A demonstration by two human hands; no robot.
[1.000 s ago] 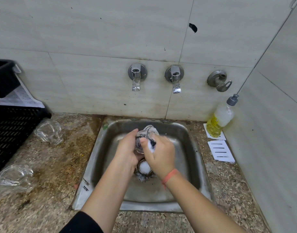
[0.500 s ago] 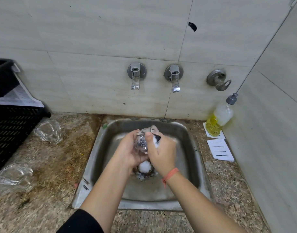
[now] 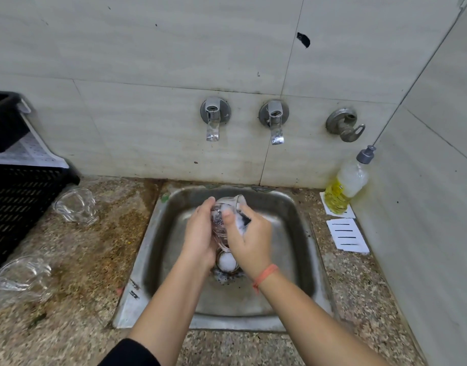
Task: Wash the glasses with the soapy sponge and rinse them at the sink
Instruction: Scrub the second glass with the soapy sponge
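Note:
Over the steel sink (image 3: 301,241) my left hand (image 3: 199,233) grips a clear glass (image 3: 224,207), its rim tilted up and to the right. My right hand (image 3: 250,241) holds a dark, foamy sponge (image 3: 243,221) against the glass's right side, with the thumb pressed on the front of the glass. White foam (image 3: 226,261) sits over the drain below my hands. Two more clear glasses lie on the counter to the left, one at the back (image 3: 76,206) and one near the left edge (image 3: 19,278).
Two wall taps (image 3: 212,122) (image 3: 274,122) are above the sink, with no water running. A yellow soap bottle (image 3: 346,186) stands at the right wall beside white paper cards (image 3: 347,235). A black crate (image 3: 13,204) fills the far left of the speckled counter (image 3: 95,260).
My hands have turned the glass a little and my right thumb has slid across its front while the sponge rubs it. The glasses on the counter have not moved.

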